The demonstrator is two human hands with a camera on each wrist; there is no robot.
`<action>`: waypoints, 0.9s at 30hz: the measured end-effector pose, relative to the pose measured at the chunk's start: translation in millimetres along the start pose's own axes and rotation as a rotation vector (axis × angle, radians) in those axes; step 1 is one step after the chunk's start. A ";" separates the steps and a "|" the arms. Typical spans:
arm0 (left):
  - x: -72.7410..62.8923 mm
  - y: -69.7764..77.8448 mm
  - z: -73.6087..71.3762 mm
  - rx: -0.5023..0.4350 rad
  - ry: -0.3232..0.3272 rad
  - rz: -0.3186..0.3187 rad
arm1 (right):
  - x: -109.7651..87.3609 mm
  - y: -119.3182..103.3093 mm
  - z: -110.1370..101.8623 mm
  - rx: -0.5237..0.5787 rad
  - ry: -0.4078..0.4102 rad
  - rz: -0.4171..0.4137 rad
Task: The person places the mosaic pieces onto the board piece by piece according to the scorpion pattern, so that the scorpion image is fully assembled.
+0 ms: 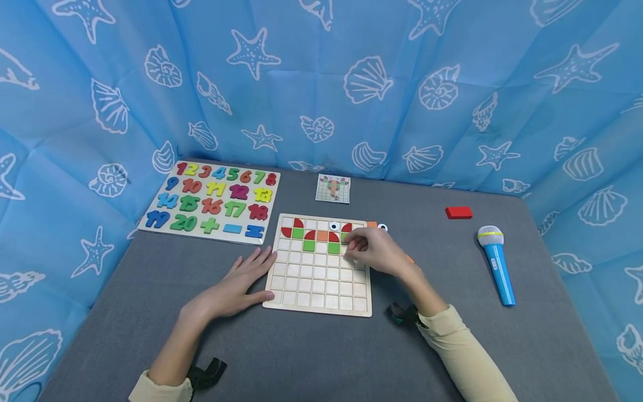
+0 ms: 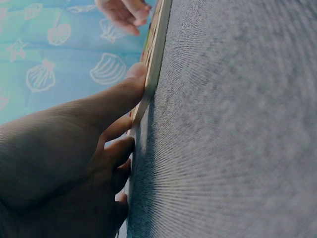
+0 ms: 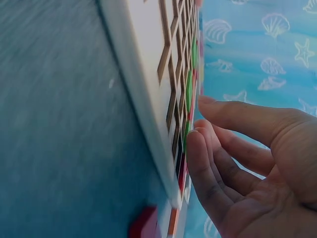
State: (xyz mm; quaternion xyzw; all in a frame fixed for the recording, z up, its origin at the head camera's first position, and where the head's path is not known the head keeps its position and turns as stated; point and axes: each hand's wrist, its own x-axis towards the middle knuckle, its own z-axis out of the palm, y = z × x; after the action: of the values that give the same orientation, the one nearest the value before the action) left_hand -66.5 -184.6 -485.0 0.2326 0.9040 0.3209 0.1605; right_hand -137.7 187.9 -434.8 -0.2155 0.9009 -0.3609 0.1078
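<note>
A wooden grid board [image 1: 305,284] lies on the grey table, its upper rows partly filled with red quarter-round, green and orange square tiles, and one eye tile [image 1: 334,226]. My left hand [image 1: 233,287] rests at the board's left edge with fingers spread, the thumb [image 2: 131,82] touching the board's corner. Over the board's upper right side is my right hand [image 1: 377,249], fingers bent beside a green tile [image 1: 344,238]. In the right wrist view its thumb and fingertips stand apart with no piece visible between them; the fingertips are close to the green tiles [image 3: 188,91].
A number puzzle board [image 1: 201,187] lies at the back left. Behind the grid board is a small pattern card [image 1: 333,188]. Loose orange [image 1: 372,224] and eye pieces [image 1: 383,227] lie beyond its right corner. A red block [image 1: 459,213] and a blue toy microphone [image 1: 497,265] are farther right.
</note>
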 end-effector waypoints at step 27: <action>-1.8 7.9 -5.1 -0.035 -0.007 0.002 | -0.1 71.7 -54.5 -0.104 0.083 0.188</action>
State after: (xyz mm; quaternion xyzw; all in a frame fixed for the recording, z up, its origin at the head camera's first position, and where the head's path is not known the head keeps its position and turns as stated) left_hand -64.7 -182.7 -475.7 0.2317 0.8975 0.3358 0.1675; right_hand -178.9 267.1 -445.8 -0.1202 0.9384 -0.3104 0.0926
